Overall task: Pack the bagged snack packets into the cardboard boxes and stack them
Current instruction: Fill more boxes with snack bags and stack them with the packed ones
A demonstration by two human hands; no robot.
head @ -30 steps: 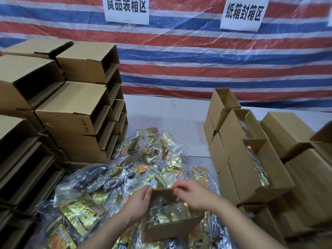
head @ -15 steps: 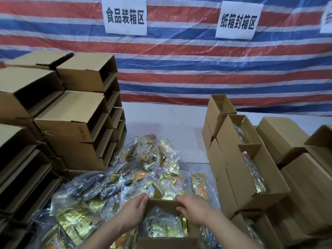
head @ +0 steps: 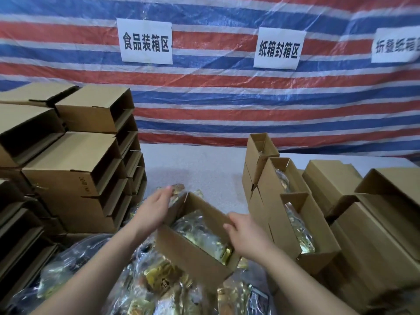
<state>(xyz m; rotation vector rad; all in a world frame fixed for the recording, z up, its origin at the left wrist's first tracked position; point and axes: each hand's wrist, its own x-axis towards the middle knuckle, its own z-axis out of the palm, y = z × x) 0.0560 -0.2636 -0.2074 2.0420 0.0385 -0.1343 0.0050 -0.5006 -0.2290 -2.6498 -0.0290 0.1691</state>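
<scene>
An open cardboard box (head: 181,253) with a gold bagged snack packet (head: 204,235) inside is lifted above the pile and tilted. My left hand (head: 154,208) presses flat on its left wall. My right hand (head: 245,233) grips its right rim. Below lies a heap of clear bags of gold snack packets (head: 156,278). To the right stand filled open boxes (head: 293,214) with packets showing in them.
Stacks of empty cardboard boxes (head: 75,169) on their sides fill the left. More boxes (head: 375,223) crowd the far right. A grey table (head: 204,167) runs back to a striped tarp wall (head: 227,98) with white paper signs.
The box has risen off the pile and turned toward the right, both hands moving up with it. The camera view has tilted upward.
</scene>
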